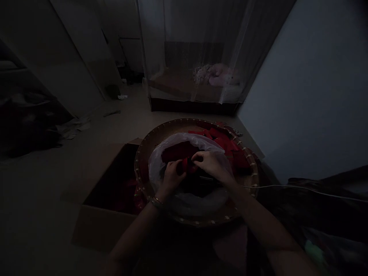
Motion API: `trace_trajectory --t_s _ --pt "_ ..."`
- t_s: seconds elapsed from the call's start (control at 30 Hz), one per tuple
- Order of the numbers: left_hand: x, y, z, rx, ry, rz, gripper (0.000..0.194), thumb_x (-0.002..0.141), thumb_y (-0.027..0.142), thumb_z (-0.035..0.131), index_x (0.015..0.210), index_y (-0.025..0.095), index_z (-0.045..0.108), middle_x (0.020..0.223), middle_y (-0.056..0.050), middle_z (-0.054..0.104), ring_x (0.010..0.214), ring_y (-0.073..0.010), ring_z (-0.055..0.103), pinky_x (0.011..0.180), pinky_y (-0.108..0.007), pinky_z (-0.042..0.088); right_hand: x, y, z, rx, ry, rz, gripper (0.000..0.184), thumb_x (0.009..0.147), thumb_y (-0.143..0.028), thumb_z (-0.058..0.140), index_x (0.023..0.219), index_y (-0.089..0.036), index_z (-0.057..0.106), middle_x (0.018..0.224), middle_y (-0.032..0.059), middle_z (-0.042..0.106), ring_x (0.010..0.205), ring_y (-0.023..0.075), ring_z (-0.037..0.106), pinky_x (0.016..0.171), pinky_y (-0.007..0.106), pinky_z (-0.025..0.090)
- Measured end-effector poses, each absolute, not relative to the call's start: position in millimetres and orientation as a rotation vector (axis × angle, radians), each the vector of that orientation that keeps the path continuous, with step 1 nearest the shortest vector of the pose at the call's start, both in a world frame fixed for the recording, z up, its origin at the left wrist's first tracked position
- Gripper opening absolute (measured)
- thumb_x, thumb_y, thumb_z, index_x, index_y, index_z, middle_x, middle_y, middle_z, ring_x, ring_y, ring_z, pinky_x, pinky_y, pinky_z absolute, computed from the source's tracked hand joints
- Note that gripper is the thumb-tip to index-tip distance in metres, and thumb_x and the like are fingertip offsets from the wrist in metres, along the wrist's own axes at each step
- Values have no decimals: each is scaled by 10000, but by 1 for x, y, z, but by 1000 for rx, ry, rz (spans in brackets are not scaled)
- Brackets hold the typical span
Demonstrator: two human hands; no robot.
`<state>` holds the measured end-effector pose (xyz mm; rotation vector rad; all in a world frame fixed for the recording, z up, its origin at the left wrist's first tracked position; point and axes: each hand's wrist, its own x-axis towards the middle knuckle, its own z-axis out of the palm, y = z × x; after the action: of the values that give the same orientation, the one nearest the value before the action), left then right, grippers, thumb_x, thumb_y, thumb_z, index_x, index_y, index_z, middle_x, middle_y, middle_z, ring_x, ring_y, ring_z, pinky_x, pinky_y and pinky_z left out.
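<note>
My left hand (pixel 171 175), with a bracelet at the wrist, is closed round a small red packet (pixel 184 165). My right hand (pixel 209 163) pinches at the dark upper end of that packet; the dim light hides exactly what its fingertips grip. Both hands are above a whitish plastic bag (pixel 156 163) with its mouth spread wide. Inside the bag lie red material (pixel 178 150) and something dark. The bag rests in a round woven bamboo tray (pixel 138 161). More red packets (pixel 227 143) are heaped along the tray's far right side.
An open cardboard box (pixel 100 226) with red packets in it stands left of the tray. A white cord (pixel 293 186) runs off to the right. Behind is a bed under a mosquito net (pixel 184 92). A pale wall (pixel 310 96) rises at right; dark clothing lies at left.
</note>
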<state>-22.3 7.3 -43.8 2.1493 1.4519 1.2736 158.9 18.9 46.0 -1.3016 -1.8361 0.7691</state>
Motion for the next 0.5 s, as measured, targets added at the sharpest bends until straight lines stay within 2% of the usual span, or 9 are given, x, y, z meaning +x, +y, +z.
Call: trace_trajectory --t_s 0.17,0.33,0.5 --pt "-23 7 -45 2158 1434 1246 497 625 139 693 1098 184 549 996 -69 632 924 -222 560 804 -367 494 156 17 56 -1309 -1966 756 234 634 -63 562 694 -248 691 712 -4 685 684 183 610 692 315 448" --pt "-23 6 -44 2169 1417 1241 495 635 144 687 1105 195 540 995 -61 631 916 -220 561 801 -365 492 145 18 54 -1279 -1919 736 222 722 -126 541 848 -244 681 873 25 686 814 200 615 774 349 451" --pt "-22 7 -45 2164 1421 1276 496 631 138 689 1099 189 536 999 -67 633 907 -220 574 791 -364 496 148 16 49 -1225 -1750 713 229 780 -190 509 955 -248 645 992 42 626 878 186 582 785 336 461"
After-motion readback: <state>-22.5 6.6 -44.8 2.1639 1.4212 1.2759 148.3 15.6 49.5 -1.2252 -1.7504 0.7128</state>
